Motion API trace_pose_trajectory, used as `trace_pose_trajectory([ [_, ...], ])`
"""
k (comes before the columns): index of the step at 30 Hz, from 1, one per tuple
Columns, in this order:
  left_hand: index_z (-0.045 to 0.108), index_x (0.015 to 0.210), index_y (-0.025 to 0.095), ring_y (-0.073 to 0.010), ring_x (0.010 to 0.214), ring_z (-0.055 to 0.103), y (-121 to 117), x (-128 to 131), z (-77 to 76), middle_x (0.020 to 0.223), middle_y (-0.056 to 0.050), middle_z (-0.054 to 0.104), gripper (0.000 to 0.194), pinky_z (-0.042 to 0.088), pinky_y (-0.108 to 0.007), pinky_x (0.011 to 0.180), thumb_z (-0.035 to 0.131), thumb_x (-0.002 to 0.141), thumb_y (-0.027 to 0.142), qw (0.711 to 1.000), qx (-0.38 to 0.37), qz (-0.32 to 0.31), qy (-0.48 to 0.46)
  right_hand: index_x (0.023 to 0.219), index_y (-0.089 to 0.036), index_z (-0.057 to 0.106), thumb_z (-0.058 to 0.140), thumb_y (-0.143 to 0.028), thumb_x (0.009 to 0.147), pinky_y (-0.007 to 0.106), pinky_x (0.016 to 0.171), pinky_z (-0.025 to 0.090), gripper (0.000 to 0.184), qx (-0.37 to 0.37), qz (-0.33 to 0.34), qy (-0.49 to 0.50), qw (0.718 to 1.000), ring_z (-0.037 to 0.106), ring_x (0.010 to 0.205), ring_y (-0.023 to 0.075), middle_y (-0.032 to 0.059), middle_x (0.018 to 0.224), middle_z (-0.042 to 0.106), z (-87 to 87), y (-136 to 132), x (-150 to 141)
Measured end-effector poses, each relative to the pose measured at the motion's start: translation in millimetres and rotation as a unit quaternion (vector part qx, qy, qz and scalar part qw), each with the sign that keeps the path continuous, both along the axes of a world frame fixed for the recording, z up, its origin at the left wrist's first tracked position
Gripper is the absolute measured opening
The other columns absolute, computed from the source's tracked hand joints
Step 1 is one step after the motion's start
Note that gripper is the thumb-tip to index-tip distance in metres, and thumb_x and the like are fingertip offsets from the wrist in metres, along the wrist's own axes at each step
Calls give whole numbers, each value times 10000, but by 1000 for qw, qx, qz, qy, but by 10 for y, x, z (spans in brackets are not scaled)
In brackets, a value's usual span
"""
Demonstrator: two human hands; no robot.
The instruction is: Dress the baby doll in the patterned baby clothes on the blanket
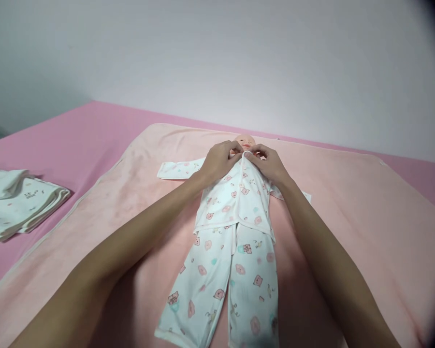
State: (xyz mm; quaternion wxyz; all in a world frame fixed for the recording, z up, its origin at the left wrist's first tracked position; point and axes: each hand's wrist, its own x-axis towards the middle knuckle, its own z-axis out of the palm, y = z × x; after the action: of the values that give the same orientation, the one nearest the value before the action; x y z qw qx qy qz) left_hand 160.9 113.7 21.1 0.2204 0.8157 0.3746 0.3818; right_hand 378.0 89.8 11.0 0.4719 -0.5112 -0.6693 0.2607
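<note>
A baby doll (245,140) lies on its back, dressed in a white baby shirt (235,198) printed with small pink animals. Matching baby trousers (210,275) cover its legs and reach toward me. At the doll's neck, my left hand (224,157) pinches the left side of the shirt's collar. My right hand (268,162) grips the collar from the other side, close against the left. One shirt sleeve (179,169) stretches flat to the left; the right sleeve is partly covered by my forearm. Between my fingers, the exact fold of cloth is hidden.
Beneath the doll spreads a light pink blanket (351,232) over a darker pink surface (68,130). Folded white printed cloths (25,203) are stacked at the left. A pale wall (217,63) rises behind the far edge.
</note>
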Motion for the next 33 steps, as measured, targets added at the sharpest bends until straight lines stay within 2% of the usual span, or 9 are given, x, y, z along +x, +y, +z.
trace_pose_trajectory([
  [3, 796, 1046, 220, -169, 814, 674, 3, 10, -54, 1083, -35, 824, 221, 508, -325, 818, 643, 1019, 377, 996, -47, -19, -77, 975, -237, 753, 853, -581, 861, 406, 935, 531, 377, -15, -3, 12, 1000, 646, 973, 234, 48, 1070, 767, 20, -37, -41],
  [6, 816, 1021, 225, -168, 827, 691, 2, 0, -62, 1071, -29, 835, 222, 523, -327, 817, 665, 1005, 387, 991, -73, -29, -108, 980, -237, 739, 887, -602, 828, 393, 933, 540, 422, -30, -5, 23, 999, 660, 986, 230, 47, 1071, 765, 43, -74, -61],
  [11, 846, 1045, 233, -189, 883, 702, -61, 1, -5, 1063, -36, 844, 261, 523, -337, 824, 654, 1015, 407, 990, -90, -46, -100, 1057, -259, 754, 932, -651, 775, 412, 977, 564, 514, -66, -2, 45, 997, 705, 983, 239, 32, 956, 782, 30, -82, -28],
  [16, 847, 975, 207, -176, 842, 678, -103, 5, 43, 1046, -53, 837, 259, 513, -332, 804, 696, 989, 416, 991, -97, -29, -87, 1080, -261, 793, 955, -617, 761, 416, 957, 582, 505, -112, 17, 62, 992, 732, 1013, 253, 51, 1034, 816, 41, -64, 48],
  [19, 826, 1043, 212, -157, 827, 669, -70, -23, 32, 1105, -49, 825, 210, 514, -324, 799, 667, 995, 341, 990, -100, -38, -89, 1057, -255, 815, 927, -590, 799, 412, 956, 578, 438, -99, 18, 55, 993, 722, 1031, 247, 60, 1102, 810, 50, -64, 97],
  [22, 815, 1084, 232, -139, 804, 642, -18, -54, 8, 1157, -40, 809, 176, 509, -317, 794, 705, 952, 273, 992, -88, -42, -75, 1063, -259, 812, 890, -602, 825, 420, 957, 576, 425, -78, 12, 30, 996, 702, 1023, 244, 55, 1126, 794, 56, -72, 136],
  [29, 837, 994, 226, -173, 879, 685, 42, -26, -44, 1074, -40, 831, 173, 529, -335, 855, 717, 984, 350, 994, -52, -43, -89, 1049, -248, 790, 858, -561, 869, 425, 995, 543, 368, -65, 2, 1, 998, 670, 1021, 233, 51, 1137, 776, 72, -117, 41],
  [33, 827, 1005, 223, -173, 859, 704, 45, -1, -65, 1062, -35, 843, 211, 539, -340, 843, 681, 1003, 375, 992, -66, -45, -101, 1009, -240, 769, 884, -537, 848, 430, 1003, 538, 356, -61, -30, 23, 997, 669, 1014, 236, 50, 1114, 777, 61, -126, -57],
])
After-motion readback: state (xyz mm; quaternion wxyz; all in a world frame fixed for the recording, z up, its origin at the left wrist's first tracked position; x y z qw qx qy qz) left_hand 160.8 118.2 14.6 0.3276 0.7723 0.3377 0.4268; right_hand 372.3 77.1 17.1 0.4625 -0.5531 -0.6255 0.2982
